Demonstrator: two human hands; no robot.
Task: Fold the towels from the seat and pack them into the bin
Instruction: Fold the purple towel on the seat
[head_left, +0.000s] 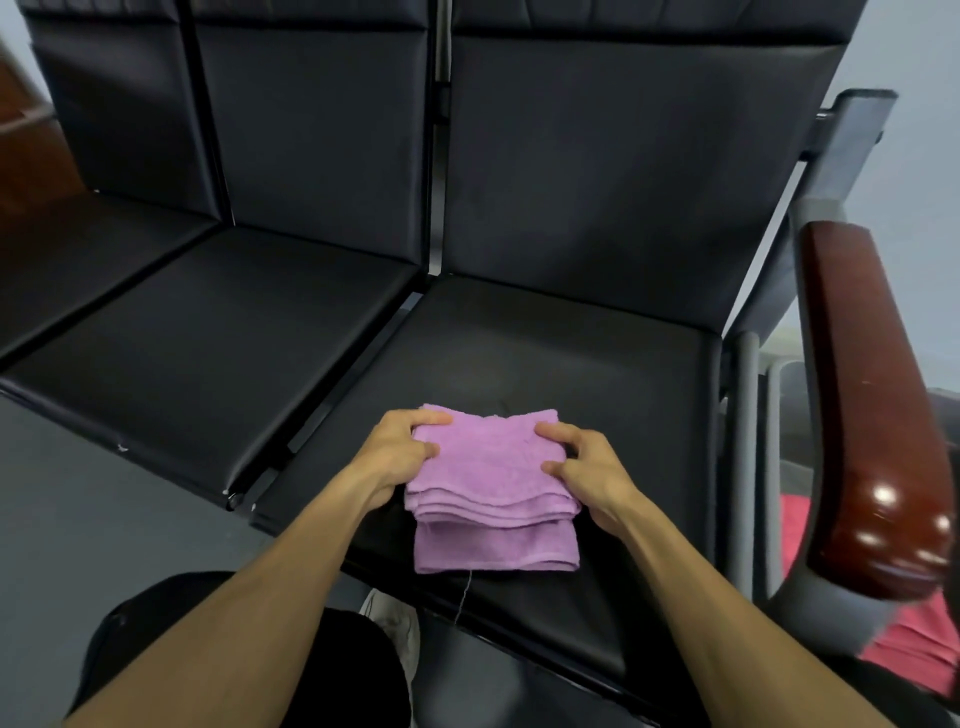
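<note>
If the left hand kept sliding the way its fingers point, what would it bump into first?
Probably the right hand: the left hand points across the purple towel toward it, with only towel between them.

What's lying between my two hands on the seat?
The folded purple towel, held by the left hand and right hand, in the head view.

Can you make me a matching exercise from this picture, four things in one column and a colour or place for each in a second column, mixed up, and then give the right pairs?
Column one:
1. towel
2. armrest
3. seat
4. left hand

Column two:
A. glossy reddish-brown wood
B. fingers gripping the towel's left edge
C. purple, folded in layers
D. black padding under the towel

Pairs: 1-C, 2-A, 3-D, 4-B. The right hand grips the opposite edge.
</note>
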